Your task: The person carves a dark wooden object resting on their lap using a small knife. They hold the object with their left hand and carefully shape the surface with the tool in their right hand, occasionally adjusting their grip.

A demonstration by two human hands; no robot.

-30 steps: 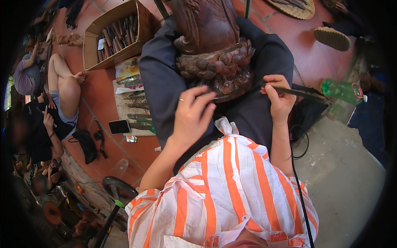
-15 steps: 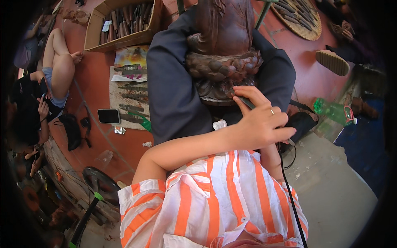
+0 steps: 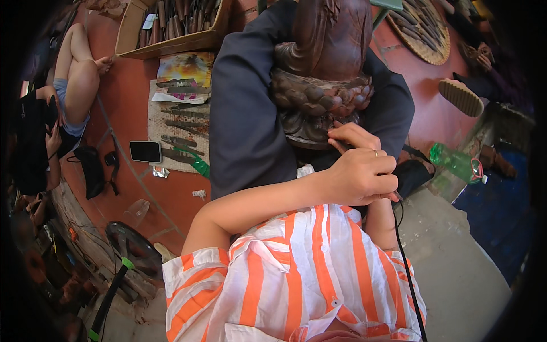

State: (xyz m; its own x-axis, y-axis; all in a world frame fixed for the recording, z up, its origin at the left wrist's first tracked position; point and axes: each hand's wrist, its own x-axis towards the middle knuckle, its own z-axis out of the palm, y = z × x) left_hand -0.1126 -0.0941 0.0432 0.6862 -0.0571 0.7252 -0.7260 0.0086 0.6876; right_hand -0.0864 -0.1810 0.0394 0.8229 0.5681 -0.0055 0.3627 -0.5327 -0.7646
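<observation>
Nearest, orange-and-white striped shirt (image 3: 296,273). Left hand (image 3: 362,176) crosses over, fingers curled shut around a thin tool handle (image 3: 393,196), ring showing. Right hand (image 3: 350,135) sits just beyond, mostly hidden by the left; fingertips touch the base of the dark carved wooden statue (image 3: 322,85); grip cannot be told. Statue stands upright on the lap, centre far. Left: mat with chisels (image 3: 179,128), phone (image 3: 145,151), cardboard box (image 3: 171,25). Right: green bottle (image 3: 456,162).
</observation>
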